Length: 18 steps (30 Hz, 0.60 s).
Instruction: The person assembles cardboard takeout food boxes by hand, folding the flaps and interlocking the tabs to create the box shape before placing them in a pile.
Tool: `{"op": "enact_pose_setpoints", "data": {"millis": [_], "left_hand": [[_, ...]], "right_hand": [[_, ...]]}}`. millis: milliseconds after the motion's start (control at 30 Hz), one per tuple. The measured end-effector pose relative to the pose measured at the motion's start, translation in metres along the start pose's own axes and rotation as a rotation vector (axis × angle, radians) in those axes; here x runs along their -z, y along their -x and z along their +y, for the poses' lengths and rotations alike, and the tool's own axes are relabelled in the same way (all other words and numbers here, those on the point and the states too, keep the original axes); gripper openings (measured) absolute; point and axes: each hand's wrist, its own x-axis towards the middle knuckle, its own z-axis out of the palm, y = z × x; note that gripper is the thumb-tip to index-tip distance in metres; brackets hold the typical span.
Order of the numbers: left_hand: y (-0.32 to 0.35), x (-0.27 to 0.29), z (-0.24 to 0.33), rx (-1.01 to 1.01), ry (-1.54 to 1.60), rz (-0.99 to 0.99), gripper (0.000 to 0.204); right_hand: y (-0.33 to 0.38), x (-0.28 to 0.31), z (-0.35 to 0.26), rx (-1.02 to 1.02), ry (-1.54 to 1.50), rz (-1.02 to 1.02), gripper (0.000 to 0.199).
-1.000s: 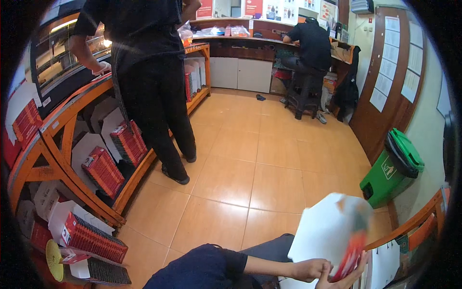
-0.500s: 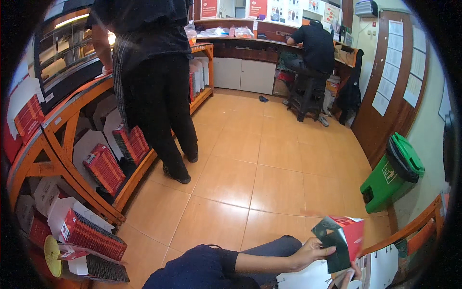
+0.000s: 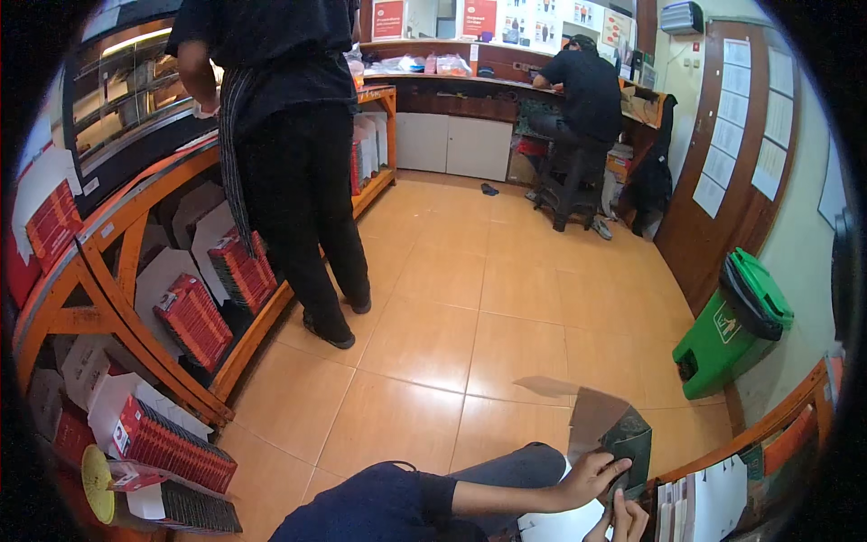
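Note:
Low at the right, my left hand [image 3: 591, 481] is closed on a partly folded cardboard box [image 3: 629, 444] with a dark green face and a plain brownish flap standing up. The thumb lies across the green side. My right hand [image 3: 626, 521] is just below, its fingers bent and pressed at the box's lower edge; the lower part of this hand is cut off by the picture's rim. Beneath both hands, white card pieces [image 3: 546, 527] lie by my leg.
White flat cartons [image 3: 720, 501] stand at the right by an orange wooden frame [image 3: 768, 422]. A green bin [image 3: 730, 334] stands near the door [image 3: 741, 135]. Left, an orange shelf [image 3: 135, 221] holds red cartons [image 3: 194, 318]. One person [image 3: 289, 135] stands there; another [image 3: 585, 95] sits at the far counter.
The box has turned in my hands: its red side no longer shows, and a brown flap now stands up. The standing person's hand has lifted off the shelf top.

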Motion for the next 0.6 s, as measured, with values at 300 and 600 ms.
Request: {"op": "enact_pose_setpoints", "data": {"millis": [300, 600], "left_hand": [[0.022, -0.002, -0.005, -0.171, -0.056, -0.153, 0.027], [0.028, 0.003, -0.007, -0.405, -0.420, -0.814, 0.050]], "right_hand": [[0.001, -0.012, -0.013, -0.213, 0.020, 0.059, 0.015], [0.014, -0.028, 0.037, -0.465, -0.341, 0.094, 0.049]]}}
